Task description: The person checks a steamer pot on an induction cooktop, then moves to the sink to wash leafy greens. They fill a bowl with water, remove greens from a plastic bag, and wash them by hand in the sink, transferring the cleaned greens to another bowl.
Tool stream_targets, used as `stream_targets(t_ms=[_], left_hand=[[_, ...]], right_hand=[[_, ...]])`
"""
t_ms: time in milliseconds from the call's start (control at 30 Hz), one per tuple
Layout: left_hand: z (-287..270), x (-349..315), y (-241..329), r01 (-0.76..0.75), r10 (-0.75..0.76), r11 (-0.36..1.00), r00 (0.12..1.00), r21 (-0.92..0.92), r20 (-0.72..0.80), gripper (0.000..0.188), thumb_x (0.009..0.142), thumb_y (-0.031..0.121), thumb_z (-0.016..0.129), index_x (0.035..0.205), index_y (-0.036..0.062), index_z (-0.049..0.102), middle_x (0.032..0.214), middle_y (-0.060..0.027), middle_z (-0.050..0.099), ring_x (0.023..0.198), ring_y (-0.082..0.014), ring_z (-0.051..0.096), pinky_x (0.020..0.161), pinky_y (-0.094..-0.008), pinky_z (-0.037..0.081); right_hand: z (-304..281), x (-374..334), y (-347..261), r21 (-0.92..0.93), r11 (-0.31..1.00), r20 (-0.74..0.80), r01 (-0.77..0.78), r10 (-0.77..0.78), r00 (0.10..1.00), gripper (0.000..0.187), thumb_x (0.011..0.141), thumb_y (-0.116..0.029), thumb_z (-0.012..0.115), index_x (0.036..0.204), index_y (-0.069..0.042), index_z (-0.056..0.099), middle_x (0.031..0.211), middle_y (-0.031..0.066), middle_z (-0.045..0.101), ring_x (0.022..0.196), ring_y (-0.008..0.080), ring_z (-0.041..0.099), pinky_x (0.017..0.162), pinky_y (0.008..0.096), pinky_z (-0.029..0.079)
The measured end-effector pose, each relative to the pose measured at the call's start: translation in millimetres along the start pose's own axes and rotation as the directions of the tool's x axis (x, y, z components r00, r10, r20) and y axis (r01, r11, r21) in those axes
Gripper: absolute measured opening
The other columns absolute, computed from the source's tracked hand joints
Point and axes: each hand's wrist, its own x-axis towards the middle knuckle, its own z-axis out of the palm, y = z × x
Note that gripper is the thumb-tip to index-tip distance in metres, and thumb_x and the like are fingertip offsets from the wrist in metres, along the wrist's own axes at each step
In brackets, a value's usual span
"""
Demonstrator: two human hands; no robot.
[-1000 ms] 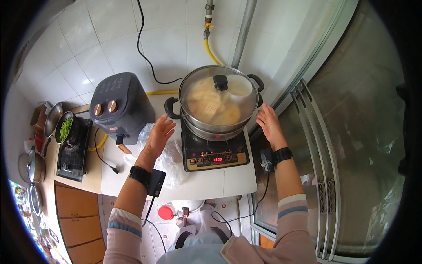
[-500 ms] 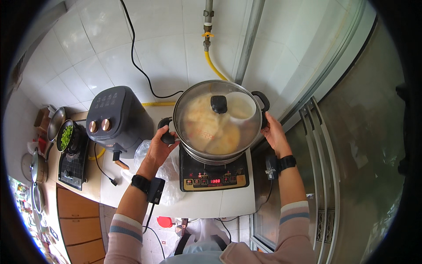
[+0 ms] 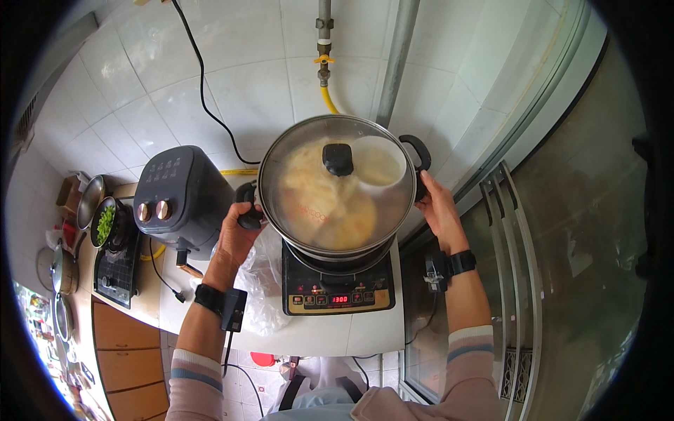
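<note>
Lidded steamer [image 3: 316, 210]: over induction cooker [image 3: 302, 277]
Left hand [image 3: 240, 233]: grasping steamer's black handle [image 3: 247, 202], 8 o'clock
Right hand [image 3: 441, 210]: grasping opposite handle [image 3: 420, 150], 3 o'clock
Air fryer [image 3: 181, 198]: steamer's 9 o'clock

The misted lid [image 3: 340, 188] blurs the food [image 3: 303, 177]; the right fingers [image 3: 430, 186] are partly hidden.

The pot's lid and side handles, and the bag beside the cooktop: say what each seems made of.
Lid: probably glass, glossy, as the white bowl shows through it; its silvery rim looks like metal.
Side handles: likely plastic, smooth, being black without metallic shine, though I can't be sure.
Bag: thin plastic film, judging by its see-through crumples.
</note>
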Motion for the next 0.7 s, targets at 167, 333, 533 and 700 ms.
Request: stream_targets(t_ms=[167, 333, 533, 700], left_hand=[[8, 19, 15, -0.015, 0.016, 1.000, 1.000, 0.018, -0.026, 0.030, 0.083, 0.018, 0.060, 0.109, 0.0062, 0.055, 0.090, -0.0025, 0.060, 0.085, -0.0137, 0.059, 0.084, -0.0369, 0.052], [-10, 38, 13, 0.020, -0.021, 0.999, 0.999, -0.038, -0.036, 0.028, 0.084, 0.018, 0.059, 0.107, 0.0008, 0.060, 0.099, -0.0078, 0.067, 0.096, -0.0253, 0.063, 0.092, -0.0440, 0.051], [-13, 48, 12, 0.023, -0.024, 1.000, 0.998, -0.011, -0.055, 0.014, 0.084, 0.018, 0.062, 0.090, 0.0060, 0.062, 0.093, -0.0049, 0.068, 0.093, -0.0232, 0.063, 0.090, -0.0420, 0.052], [-5, 45, 11, 0.001, 0.008, 0.995, 0.996, 0.099, -0.085, 0.031, 0.082, 0.025, 0.062, 0.109, 0.0101, 0.058, 0.090, 0.0014, 0.062, 0.084, -0.0106, 0.060, 0.085, -0.0332, 0.050]], right_hand=[[11, 21, -2, 0.049, 0.999, 0.033, 0.018, -0.020, 0.999, 0.035, 0.087, -0.039, 0.068, 0.102, -0.008, 0.063, 0.086, -0.0006, 0.064, 0.078, 0.0090, 0.061, 0.067, 0.0232, 0.045], [15, 41, 8, 0.055, 0.998, 0.023, -0.018, 0.017, 1.000, 0.038, 0.084, -0.040, 0.071, 0.101, -0.007, 0.063, 0.086, 0.0006, 0.062, 0.077, 0.0100, 0.060, 0.067, 0.0245, 0.044], [14, 52, 21, 0.063, 0.998, 0.014, -0.027, 0.026, 1.000, 0.037, 0.085, -0.040, 0.071, 0.101, -0.007, 0.063, 0.085, 0.0010, 0.061, 0.076, 0.0104, 0.058, 0.068, 0.0267, 0.044], [15, 57, 26, 0.099, 0.995, -0.005, -0.011, 0.011, 1.000, 0.035, 0.088, -0.037, 0.067, 0.103, -0.005, 0.062, 0.087, 0.0027, 0.061, 0.079, 0.0123, 0.059, 0.072, 0.0283, 0.045]])
